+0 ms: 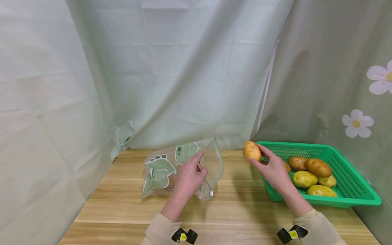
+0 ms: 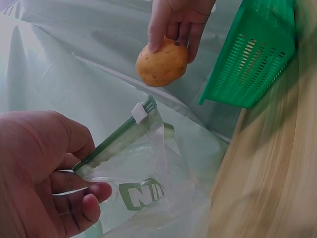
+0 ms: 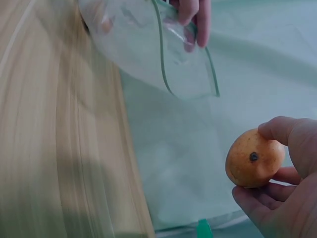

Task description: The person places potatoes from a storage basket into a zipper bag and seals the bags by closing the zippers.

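- A pale green curtain (image 1: 76, 85) hangs at the far left and runs on behind the wooden table (image 1: 128, 204)
- A clear zip bag (image 1: 171, 166) printed with green cartoon shapes lies on the table left of centre, its mouth lifted and facing right, toward the basket
- Something orange-brown shows through the bag's lower part; what it is cannot be told
- The left hand (image 1: 188, 178) pinches the bag at its open edge; in the left wrist view the fingers (image 2: 74, 193) curl round the green zip strip (image 2: 114, 139), holding the mouth up, with the white slider (image 2: 139, 113) at the strip's far end
- In the right wrist view the bag's opening (image 3: 183, 64) gapes as a loop of green edging, with the left hand's fingertips (image 3: 190, 15) at its top
- The right hand (image 1: 274, 168) grips a single potato (image 1: 252, 150) between thumb and fingers, raised off the table
- That potato sits between the bag and the basket, just beside the basket's left rim and apart from the bag's mouth
- A green plastic basket (image 1: 352, 190) with slotted walls stands on the table at the right, holding several more potatoes (image 1: 312, 172), brown and yellowish, piled together
- A green cloth with white flowers (image 1: 356, 123) hangs behind the basket at the far right
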{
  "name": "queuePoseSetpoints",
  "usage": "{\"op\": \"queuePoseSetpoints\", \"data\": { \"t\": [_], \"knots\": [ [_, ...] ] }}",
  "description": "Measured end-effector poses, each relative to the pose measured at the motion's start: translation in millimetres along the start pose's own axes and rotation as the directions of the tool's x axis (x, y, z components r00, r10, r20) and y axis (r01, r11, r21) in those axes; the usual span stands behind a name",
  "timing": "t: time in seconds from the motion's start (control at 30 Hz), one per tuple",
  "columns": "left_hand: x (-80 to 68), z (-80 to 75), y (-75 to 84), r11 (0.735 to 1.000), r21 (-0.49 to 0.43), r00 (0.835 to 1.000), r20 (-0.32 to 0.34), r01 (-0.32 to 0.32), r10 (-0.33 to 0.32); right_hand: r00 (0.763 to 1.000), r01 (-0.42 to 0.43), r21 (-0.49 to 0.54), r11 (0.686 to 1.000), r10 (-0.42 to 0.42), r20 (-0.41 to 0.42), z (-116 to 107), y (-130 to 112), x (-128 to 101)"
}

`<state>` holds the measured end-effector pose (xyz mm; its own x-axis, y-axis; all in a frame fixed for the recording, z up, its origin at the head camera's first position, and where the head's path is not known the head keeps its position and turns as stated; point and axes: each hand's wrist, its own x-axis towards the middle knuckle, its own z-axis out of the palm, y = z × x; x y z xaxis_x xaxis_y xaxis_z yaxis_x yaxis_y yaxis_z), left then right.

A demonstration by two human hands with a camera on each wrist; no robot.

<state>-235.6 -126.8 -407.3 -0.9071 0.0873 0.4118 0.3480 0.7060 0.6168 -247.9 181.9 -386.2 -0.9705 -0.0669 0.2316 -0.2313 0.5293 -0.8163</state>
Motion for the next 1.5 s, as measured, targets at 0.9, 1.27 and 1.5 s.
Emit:
{"op": "queuePoseSetpoints", "data": {
  "t": [0.9,1.27,1.5],
  "knots": [
    [1.4,-2.3,1.5,0.999,-0.026,1.0,0.013,0.019,-0.019,0.994,0.07,0.172,0.983,-0.084,0.074,58.7,-27.4,4.3],
    [0.5,-3.7,1.7,0.999,-0.033,1.0,0.013,0.02,-0.02,0.989,0.091,0.179,0.98,-0.11,0.097,80.6,-31.9,10.6],
    [1.0,-3.9,1.6,0.999,-0.048,1.0,0.015,0.018,-0.017,0.986,0.116,0.168,0.979,-0.134,0.1,93.4,-39.3,13.0]
  ]
}}
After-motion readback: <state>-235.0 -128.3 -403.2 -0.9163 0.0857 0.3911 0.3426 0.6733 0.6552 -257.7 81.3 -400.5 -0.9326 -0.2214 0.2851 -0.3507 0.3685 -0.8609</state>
